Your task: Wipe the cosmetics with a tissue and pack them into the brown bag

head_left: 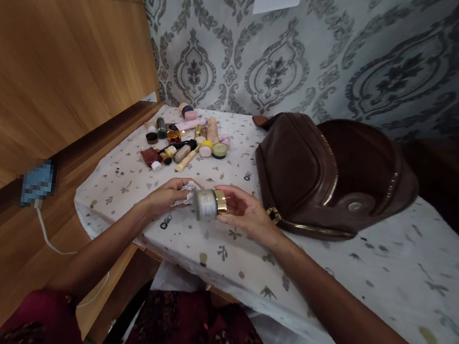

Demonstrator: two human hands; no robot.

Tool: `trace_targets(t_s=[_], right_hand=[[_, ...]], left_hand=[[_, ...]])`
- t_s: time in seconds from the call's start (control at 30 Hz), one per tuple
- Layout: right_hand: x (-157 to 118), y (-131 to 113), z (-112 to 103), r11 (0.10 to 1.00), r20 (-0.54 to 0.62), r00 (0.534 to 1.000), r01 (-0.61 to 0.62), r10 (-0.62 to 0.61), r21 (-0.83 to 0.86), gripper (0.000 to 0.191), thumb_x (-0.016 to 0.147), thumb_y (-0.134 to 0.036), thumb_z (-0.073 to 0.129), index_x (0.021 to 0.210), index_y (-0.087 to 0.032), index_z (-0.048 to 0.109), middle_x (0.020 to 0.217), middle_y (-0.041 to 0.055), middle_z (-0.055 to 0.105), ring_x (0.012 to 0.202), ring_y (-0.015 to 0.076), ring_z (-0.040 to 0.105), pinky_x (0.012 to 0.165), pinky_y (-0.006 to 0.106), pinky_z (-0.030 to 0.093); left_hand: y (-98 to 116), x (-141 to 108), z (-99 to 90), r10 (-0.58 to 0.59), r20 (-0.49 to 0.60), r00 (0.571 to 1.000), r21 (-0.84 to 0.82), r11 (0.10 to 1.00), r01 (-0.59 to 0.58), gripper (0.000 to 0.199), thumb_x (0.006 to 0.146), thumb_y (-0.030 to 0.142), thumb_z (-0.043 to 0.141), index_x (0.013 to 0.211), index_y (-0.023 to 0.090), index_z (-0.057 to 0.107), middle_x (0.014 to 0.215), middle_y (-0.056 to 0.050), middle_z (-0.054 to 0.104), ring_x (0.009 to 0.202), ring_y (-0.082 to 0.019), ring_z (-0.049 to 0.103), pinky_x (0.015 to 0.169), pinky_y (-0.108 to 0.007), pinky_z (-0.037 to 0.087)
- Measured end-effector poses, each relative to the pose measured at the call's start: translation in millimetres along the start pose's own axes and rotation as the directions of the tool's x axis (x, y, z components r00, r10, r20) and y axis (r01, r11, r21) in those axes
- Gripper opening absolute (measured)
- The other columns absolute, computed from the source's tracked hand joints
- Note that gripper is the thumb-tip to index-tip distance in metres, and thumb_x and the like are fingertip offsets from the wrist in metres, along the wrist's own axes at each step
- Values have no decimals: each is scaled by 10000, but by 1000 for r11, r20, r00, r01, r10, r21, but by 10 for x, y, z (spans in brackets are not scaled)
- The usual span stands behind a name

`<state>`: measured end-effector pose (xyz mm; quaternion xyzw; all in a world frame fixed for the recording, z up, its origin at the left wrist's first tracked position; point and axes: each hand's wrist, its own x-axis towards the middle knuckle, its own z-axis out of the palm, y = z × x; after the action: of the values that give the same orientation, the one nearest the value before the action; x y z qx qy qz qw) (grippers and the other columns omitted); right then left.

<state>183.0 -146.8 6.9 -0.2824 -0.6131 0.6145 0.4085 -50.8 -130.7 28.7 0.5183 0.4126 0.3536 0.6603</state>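
My right hand [245,212] grips a glass jar [205,205] by its shiny gold lid [220,202]. The jar lies on its side in the air above the tablecloth, with its pale label facing me. On the other side, my left hand [167,195] pinches a crumpled white wipe or tissue [187,190] close against the jar's base. Beyond both hands sits a cluster of cosmetics, among them a green-lidded jar [219,150], a yellow tube [188,158] and a dark red bottle [151,156].
A large brown leather bag [297,169] with gold zips stands right of my hands. The table has a patterned white cloth [222,256]. Wooden furniture [58,59] borders the left side, where a blurred device [37,183] trails a white cable. Patterned wallpaper [276,71] rises behind.
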Motion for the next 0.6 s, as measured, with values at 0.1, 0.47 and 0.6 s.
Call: trace_targets(t_s=[0.1,0.47,0.6], right_hand=[[35,16,18,998,-112,993,46,-41,44,586,669,-366,829,1199,-270,599,1133,45,670,1020,214,650,893,385,530],[72,34,20,992,-329,936,116,-126,-51,590,606,-396,868,1086,-276,547,1008,17,629,996,205,626,866,377,547],[65,54,32,978,-359,916,122,-176,-167,594,607,-417,870,1078,-268,541,1015,25,610,972,211,616,854,398,566]], left_hand=[[-15,13,39,-47,5,999,-60,997,48,435,536,338,862,885,141,693,698,6,629,563,-94,540,536,-198,393],[1,-97,271,-138,-124,983,-102,987,126,529,588,371,852,972,190,536,835,-31,722,697,-155,691,571,-193,423],[12,-125,301,-138,-141,980,-129,984,120,542,603,382,855,926,212,455,825,-19,710,685,-150,695,510,-162,369]])
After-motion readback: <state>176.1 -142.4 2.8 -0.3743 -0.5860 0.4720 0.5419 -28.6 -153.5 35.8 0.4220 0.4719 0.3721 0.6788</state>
